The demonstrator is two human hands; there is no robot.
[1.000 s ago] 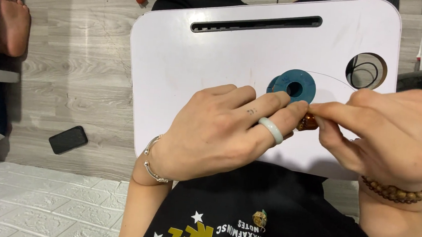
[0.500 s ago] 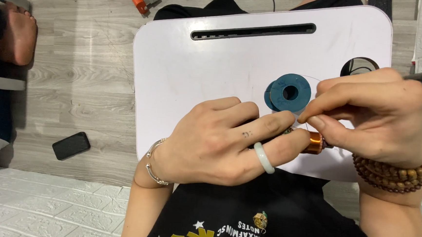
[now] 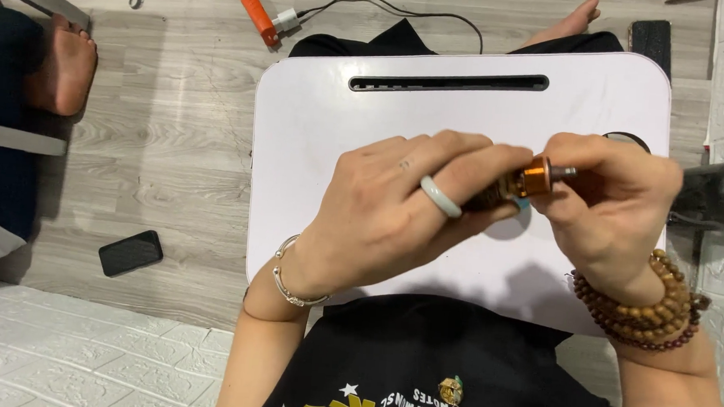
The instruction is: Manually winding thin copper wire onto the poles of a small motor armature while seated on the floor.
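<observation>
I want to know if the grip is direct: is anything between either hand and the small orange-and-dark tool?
Nothing visible. The left hand wraps the dark end of the small tool, and the right hand pinches its orange end directly, above the white lap table.

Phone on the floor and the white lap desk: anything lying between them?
Nothing. In the head view only bare grey wood-look floor lies between the black phone and the left edge of the white lap desk.

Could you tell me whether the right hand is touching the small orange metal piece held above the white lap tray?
Touching. In the head view the right hand pinches one end of the orange metal piece, while the left hand grips its other end.
</observation>
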